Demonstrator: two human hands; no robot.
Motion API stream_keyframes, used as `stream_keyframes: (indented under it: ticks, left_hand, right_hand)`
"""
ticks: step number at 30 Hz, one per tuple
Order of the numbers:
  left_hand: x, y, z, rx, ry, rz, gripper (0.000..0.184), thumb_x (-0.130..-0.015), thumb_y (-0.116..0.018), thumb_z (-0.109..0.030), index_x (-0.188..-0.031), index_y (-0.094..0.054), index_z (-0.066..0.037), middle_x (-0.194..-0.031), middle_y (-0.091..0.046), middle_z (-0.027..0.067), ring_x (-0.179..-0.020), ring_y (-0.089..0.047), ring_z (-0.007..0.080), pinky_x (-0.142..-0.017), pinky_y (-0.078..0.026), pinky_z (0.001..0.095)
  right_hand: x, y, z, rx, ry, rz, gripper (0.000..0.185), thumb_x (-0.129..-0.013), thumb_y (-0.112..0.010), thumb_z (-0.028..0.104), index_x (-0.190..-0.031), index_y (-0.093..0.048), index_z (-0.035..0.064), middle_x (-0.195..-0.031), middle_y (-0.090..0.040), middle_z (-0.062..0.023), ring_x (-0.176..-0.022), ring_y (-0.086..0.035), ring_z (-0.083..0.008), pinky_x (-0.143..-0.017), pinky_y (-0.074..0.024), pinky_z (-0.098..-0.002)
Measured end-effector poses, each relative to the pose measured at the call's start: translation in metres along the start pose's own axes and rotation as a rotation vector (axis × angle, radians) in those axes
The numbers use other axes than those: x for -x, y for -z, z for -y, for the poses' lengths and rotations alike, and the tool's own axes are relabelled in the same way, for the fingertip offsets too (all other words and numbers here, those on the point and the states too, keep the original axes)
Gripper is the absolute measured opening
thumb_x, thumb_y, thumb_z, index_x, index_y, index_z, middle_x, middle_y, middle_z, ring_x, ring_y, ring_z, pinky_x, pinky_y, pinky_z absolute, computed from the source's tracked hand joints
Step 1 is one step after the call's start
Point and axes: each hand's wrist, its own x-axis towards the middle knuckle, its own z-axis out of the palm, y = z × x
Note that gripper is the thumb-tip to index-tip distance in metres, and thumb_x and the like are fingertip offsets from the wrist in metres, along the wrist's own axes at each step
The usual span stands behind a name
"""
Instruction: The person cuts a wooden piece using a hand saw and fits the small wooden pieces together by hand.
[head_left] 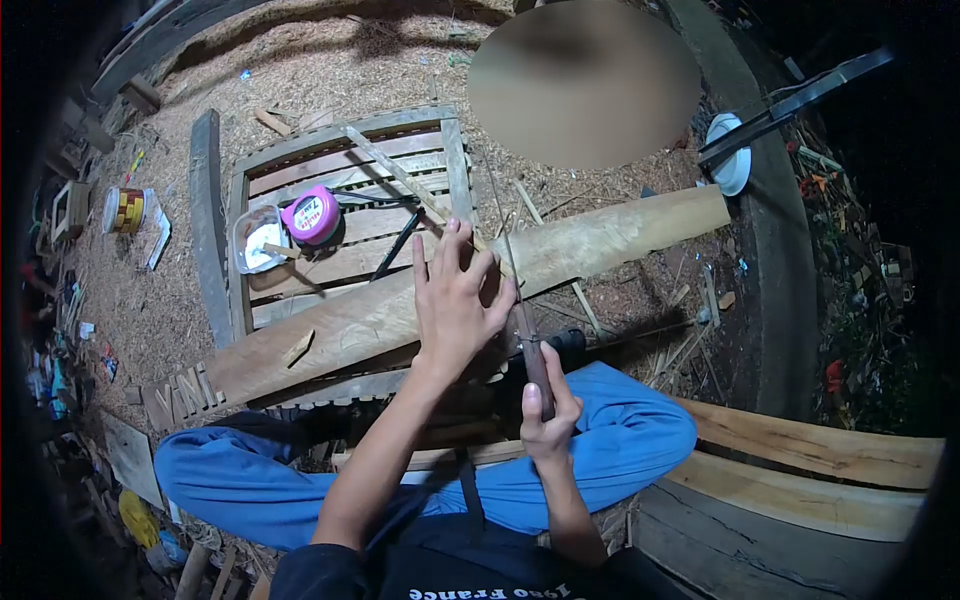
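My left hand [455, 305] is on a long plank [340, 330] lying across my lap and a slatted wooden stand. Its bent fingers hold a thin wooden strip [395, 175] against the plank; part of the strip is hidden beneath them. In my right hand [550, 420] is the dark handle of a long, thin-bladed cutting tool [534, 360]. Its blade points away from me, nearly edge-on beside the strip's near end, so I cannot tell knife from saw. Several short wooden pieces [187, 393] lie at the plank's left end, and a loose chip [298, 347] sits nearer the hand.
On the slatted stand [240, 200] are a pink tape measure [312, 215], a clear plastic tub [262, 240] and a black pen [398, 243]. Sawdust covers the ground. A yellow-red container [128, 210] stands left; thick boards [800, 490] lie right. A blurred patch hides the area ahead.
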Motion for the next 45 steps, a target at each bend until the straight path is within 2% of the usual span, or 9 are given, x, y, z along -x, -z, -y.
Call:
stream_keyframes:
  ticks: [5, 7, 11, 12, 13, 16, 19, 39, 45]
  left_hand:
    - [-0.004, 0.000, 0.000, -0.017, -0.002, -0.006, 0.030, -0.079, -0.079, -0.024, -0.103, -0.069, -0.008, -0.140, -0.056, 0.0210, -0.143, -0.047, 0.0373, -0.126, -0.017, 0.0608]
    - [-0.006, 0.001, 0.000, -0.029, -0.012, -0.008, 0.030, -0.079, -0.079, -0.024, -0.103, -0.069, -0.008, -0.140, -0.056, 0.0211, -0.144, -0.047, 0.0372, -0.126, -0.016, 0.0607]
    - [-0.003, 0.002, 0.003, -0.017, -0.014, -0.013, 0.030, -0.081, -0.079, -0.026, -0.103, -0.069, -0.009, -0.141, -0.056, 0.0206, -0.144, -0.046, 0.0364, -0.126, -0.016, 0.0604]
    - [-0.003, 0.002, 0.003, -0.013, -0.018, -0.017, 0.030, -0.081, -0.079, -0.026, -0.103, -0.069, -0.009, -0.141, -0.056, 0.0206, -0.144, -0.046, 0.0364, -0.126, -0.016, 0.0604]
    - [-0.002, 0.002, 0.002, -0.014, -0.011, -0.008, 0.030, -0.082, -0.079, -0.028, -0.103, -0.070, -0.009, -0.141, -0.056, 0.0201, -0.144, -0.047, 0.0364, -0.126, -0.016, 0.0604]
    - [-0.004, 0.001, 0.003, -0.021, -0.010, -0.005, 0.030, -0.084, -0.079, -0.030, -0.104, -0.070, -0.009, -0.140, -0.056, 0.0191, -0.143, -0.048, 0.0362, -0.126, -0.016, 0.0607]
    - [0.000, 0.004, 0.001, -0.028, -0.004, 0.005, 0.030, -0.086, -0.078, -0.032, -0.104, -0.070, -0.009, -0.140, -0.057, 0.0184, -0.143, -0.048, 0.0356, -0.126, -0.016, 0.0613]
    - [-0.001, 0.003, 0.003, -0.025, -0.004, -0.004, 0.035, -0.082, -0.079, -0.034, -0.106, -0.072, -0.011, -0.142, -0.056, 0.0178, -0.146, -0.046, 0.0345, -0.126, -0.011, 0.0641]
    - [-0.001, 0.003, 0.005, -0.022, -0.010, 0.003, 0.035, -0.080, -0.080, -0.032, -0.106, -0.071, -0.010, -0.142, -0.056, 0.0181, -0.146, -0.045, 0.0353, -0.125, -0.010, 0.0651]
  right_hand:
    - [0.007, 0.005, -0.005, -0.039, -0.002, 0.009, 0.052, -0.095, -0.064, 0.020, -0.143, -0.059, -0.0006, -0.104, -0.076, -0.0199, -0.071, -0.073, -0.0227, -0.069, -0.0559, -0.0333]
    - [0.003, -0.001, -0.006, 0.037, 0.168, -0.053, 0.053, -0.094, -0.064, 0.020, -0.143, -0.059, -0.0006, -0.102, -0.075, -0.0208, -0.073, -0.075, -0.0242, -0.069, -0.0565, -0.0338]
    - [-0.005, -0.003, -0.002, -0.019, 0.038, 0.007, 0.053, -0.095, -0.063, 0.021, -0.144, -0.059, -0.0005, -0.100, -0.074, -0.0227, -0.075, -0.075, -0.0257, -0.069, -0.0566, -0.0353]
    - [-0.004, -0.002, -0.006, 0.010, 0.042, -0.001, 0.055, -0.096, -0.063, 0.026, -0.143, -0.059, -0.0007, -0.099, -0.076, -0.0183, -0.070, -0.071, -0.0197, -0.067, -0.0547, -0.0327]
    - [0.001, 0.000, -0.016, 0.015, 0.044, -0.005, 0.055, -0.096, -0.063, 0.026, -0.143, -0.059, -0.0007, -0.099, -0.076, -0.0183, -0.070, -0.071, -0.0197, -0.067, -0.0547, -0.0327]
    - [0.010, 0.006, -0.033, -0.275, -0.050, -0.154, 0.057, -0.096, -0.060, 0.030, -0.143, -0.061, -0.0028, -0.088, -0.071, -0.0048, -0.061, -0.056, -0.0077, -0.057, -0.0462, -0.0262]
    - [0.007, 0.014, -0.022, -0.387, -0.127, -0.167, 0.055, -0.096, -0.058, 0.028, -0.143, -0.061, -0.0028, -0.078, -0.066, -0.0005, -0.058, -0.052, -0.0061, -0.054, -0.0421, -0.0246]
    - [-0.004, -0.001, -0.034, -0.239, 0.003, -0.073, 0.054, -0.096, -0.061, 0.027, -0.142, -0.062, -0.0008, -0.080, -0.070, -0.0060, -0.062, -0.057, -0.0085, -0.058, -0.0475, -0.0278]
    - [-0.004, -0.004, -0.023, -0.118, 0.062, -0.068, 0.052, -0.096, -0.060, 0.025, -0.142, -0.062, -0.0002, -0.091, -0.076, -0.0130, -0.066, -0.064, -0.0124, -0.061, -0.0515, -0.0304]
